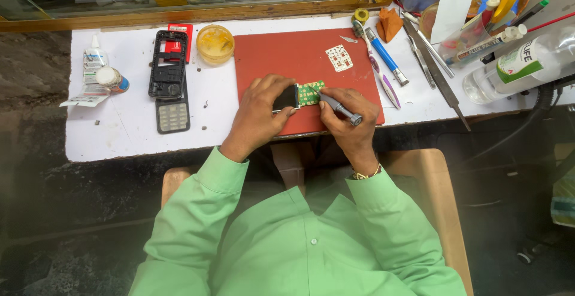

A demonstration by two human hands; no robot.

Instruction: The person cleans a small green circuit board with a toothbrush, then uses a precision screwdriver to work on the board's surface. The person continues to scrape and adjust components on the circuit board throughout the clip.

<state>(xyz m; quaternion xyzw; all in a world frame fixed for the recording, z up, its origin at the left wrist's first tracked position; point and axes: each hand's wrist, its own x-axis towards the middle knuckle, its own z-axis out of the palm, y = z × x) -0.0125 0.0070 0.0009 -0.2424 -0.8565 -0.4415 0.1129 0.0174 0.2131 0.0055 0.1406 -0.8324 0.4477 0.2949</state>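
A small dark rectangular screen (286, 98) lies on the red mat. A clear plastic bottle's green-and-white label (518, 62) sits at the bench's right end; a white crumpled glue tube package (91, 68) at its left.

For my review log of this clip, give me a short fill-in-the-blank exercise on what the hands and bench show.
1. The left hand steadies a phone circuit board on a mat coloured ____.
2. The right hand holds a grey ____ with its tip on the board.
3. The black phone frame lies to the ____ of the mat.
4. The person's sleeves are ____.

Missing words: red; screwdriver; left; green
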